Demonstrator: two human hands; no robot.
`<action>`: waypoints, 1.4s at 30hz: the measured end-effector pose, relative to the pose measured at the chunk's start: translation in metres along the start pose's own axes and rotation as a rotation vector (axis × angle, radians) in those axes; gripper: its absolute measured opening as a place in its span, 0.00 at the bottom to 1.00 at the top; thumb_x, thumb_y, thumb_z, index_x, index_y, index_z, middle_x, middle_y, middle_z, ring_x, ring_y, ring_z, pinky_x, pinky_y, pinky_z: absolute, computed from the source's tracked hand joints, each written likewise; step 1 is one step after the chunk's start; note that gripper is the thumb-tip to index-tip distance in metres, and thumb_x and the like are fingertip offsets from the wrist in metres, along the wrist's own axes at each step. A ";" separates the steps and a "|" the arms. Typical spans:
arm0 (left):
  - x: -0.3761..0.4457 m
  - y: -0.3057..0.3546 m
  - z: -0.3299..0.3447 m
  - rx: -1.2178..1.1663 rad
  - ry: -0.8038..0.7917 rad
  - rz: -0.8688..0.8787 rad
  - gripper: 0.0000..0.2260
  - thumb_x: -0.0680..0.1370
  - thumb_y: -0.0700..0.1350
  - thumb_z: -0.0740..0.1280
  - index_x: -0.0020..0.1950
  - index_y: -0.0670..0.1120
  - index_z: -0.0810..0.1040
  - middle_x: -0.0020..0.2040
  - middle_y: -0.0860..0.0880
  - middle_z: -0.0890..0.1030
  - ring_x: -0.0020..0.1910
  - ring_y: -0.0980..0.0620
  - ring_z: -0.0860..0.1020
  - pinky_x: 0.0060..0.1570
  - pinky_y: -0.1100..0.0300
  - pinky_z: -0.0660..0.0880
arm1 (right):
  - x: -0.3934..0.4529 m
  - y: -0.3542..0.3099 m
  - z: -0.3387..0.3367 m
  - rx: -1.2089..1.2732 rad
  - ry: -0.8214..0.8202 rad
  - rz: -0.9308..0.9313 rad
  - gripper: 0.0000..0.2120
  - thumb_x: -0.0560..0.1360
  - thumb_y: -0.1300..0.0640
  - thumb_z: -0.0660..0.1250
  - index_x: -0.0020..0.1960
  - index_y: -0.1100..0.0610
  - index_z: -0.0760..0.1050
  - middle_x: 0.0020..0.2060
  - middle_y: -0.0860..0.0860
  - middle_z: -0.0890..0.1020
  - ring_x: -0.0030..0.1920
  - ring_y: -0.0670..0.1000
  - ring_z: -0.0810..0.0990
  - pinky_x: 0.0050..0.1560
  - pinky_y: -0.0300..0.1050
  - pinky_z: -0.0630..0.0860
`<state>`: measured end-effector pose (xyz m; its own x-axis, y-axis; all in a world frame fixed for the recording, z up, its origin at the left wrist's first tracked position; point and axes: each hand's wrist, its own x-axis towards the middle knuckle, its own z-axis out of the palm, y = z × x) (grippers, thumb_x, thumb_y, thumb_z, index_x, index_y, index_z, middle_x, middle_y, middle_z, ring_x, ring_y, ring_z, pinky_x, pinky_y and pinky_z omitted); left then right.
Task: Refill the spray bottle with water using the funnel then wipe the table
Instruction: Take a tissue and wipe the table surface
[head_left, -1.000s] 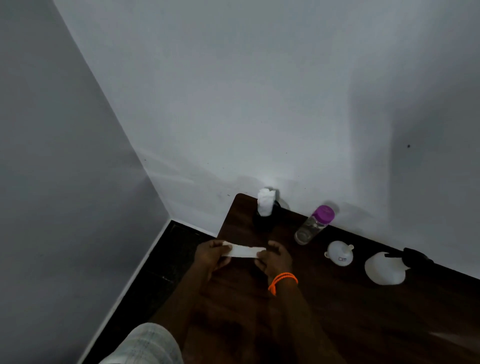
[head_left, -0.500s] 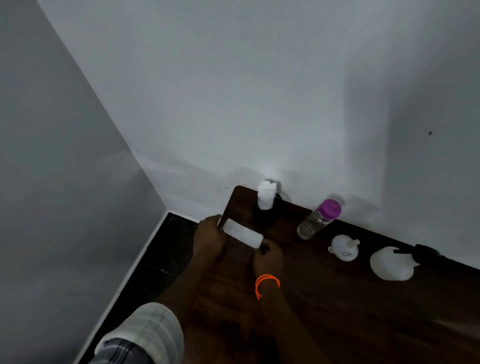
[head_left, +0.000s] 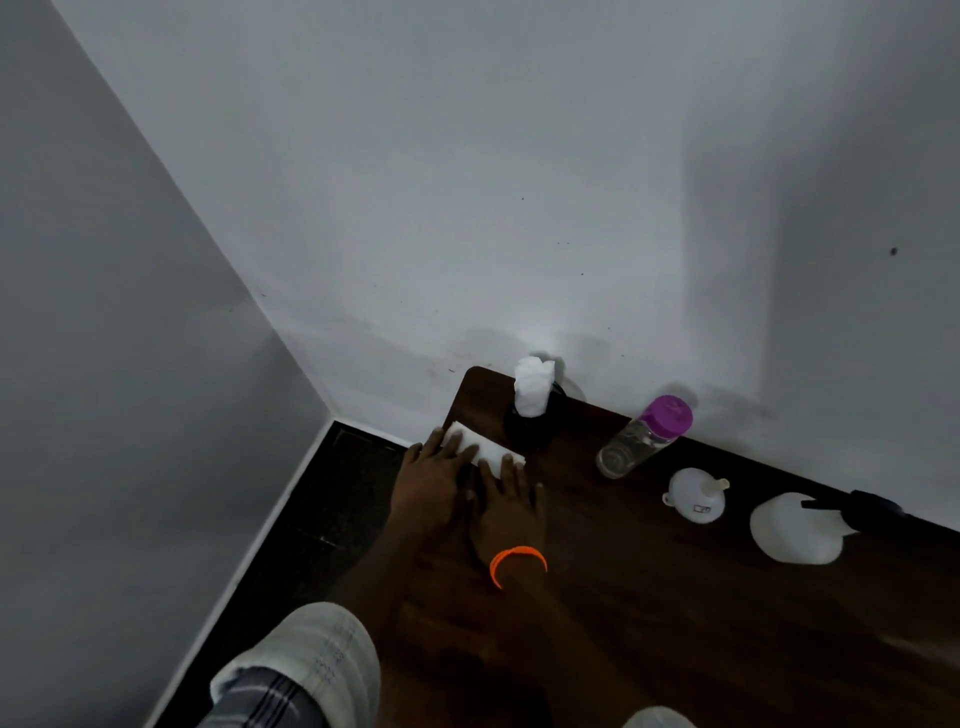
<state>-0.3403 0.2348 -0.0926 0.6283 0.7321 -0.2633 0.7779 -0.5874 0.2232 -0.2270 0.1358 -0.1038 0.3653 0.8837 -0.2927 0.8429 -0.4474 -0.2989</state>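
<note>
Both flat hands, left hand and right hand, press the folded white tissue at the table corner; open wood spreads lower right.

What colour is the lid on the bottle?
Purple. The lid shows best in the head view, on the clear bottle by the wall.

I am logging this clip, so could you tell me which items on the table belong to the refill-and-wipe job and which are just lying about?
Belong to the job:
spray bottle
funnel
water bottle
folded tissue, pressed flat by left hand and right hand
table

Just lying about:
tissue holder
</note>
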 end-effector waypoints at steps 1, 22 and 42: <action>0.003 -0.002 -0.001 -0.008 -0.009 -0.006 0.31 0.76 0.60 0.61 0.79 0.59 0.59 0.81 0.51 0.56 0.81 0.45 0.50 0.74 0.45 0.57 | 0.004 -0.002 -0.001 -0.018 -0.014 -0.003 0.29 0.81 0.39 0.44 0.81 0.44 0.54 0.81 0.55 0.52 0.81 0.57 0.47 0.78 0.62 0.42; 0.002 -0.013 0.002 0.017 -0.040 -0.019 0.32 0.77 0.59 0.62 0.79 0.63 0.54 0.82 0.53 0.53 0.81 0.44 0.50 0.75 0.44 0.55 | 0.005 -0.009 0.012 -0.005 -0.012 0.015 0.30 0.83 0.38 0.49 0.82 0.44 0.48 0.82 0.55 0.48 0.81 0.57 0.44 0.78 0.61 0.42; -0.144 -0.014 0.030 -0.177 -0.060 -0.183 0.27 0.78 0.58 0.63 0.76 0.68 0.59 0.80 0.61 0.54 0.80 0.47 0.52 0.72 0.49 0.57 | -0.118 -0.014 0.060 -0.097 -0.022 -0.152 0.30 0.77 0.35 0.54 0.76 0.45 0.67 0.76 0.55 0.69 0.76 0.58 0.67 0.71 0.59 0.52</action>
<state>-0.4408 0.1272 -0.0863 0.4804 0.7960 -0.3682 0.8684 -0.3732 0.3264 -0.3052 0.0298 -0.1198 0.2227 0.9365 -0.2709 0.9223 -0.2924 -0.2526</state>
